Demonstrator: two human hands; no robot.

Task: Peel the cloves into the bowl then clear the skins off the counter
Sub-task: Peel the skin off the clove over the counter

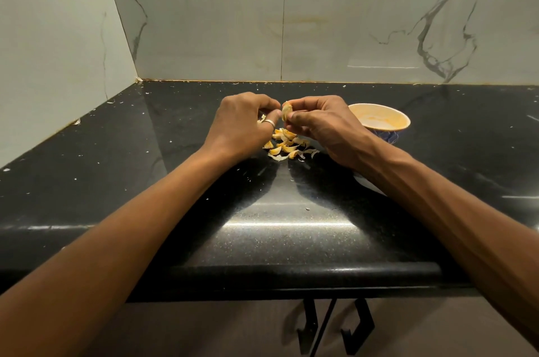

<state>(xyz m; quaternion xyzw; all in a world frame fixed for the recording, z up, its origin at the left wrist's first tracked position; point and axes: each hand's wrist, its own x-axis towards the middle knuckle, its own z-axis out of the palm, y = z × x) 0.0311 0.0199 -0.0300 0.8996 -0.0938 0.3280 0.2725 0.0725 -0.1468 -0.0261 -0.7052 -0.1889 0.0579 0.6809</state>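
A garlic clove [287, 110] is held above the counter between both hands. My right hand [323, 123] pinches it with thumb and fingers. My left hand [243, 120], with a ring on one finger, has its curled fingertips at the clove's left side. Under the hands lies a heap of several cloves and loose papery skins [287, 145] on the black counter [262, 210]. A bowl [382, 120] with a pale inside and blue outside stands just right of my right hand; I see no cloves in it.
Marble-patterned walls close the counter at the back and left. Small skin flakes [75, 122] dot the counter near the left wall. A white object [369, 185] peeks out under my right forearm. Black cupboard handles [335, 327] hang below the front edge.
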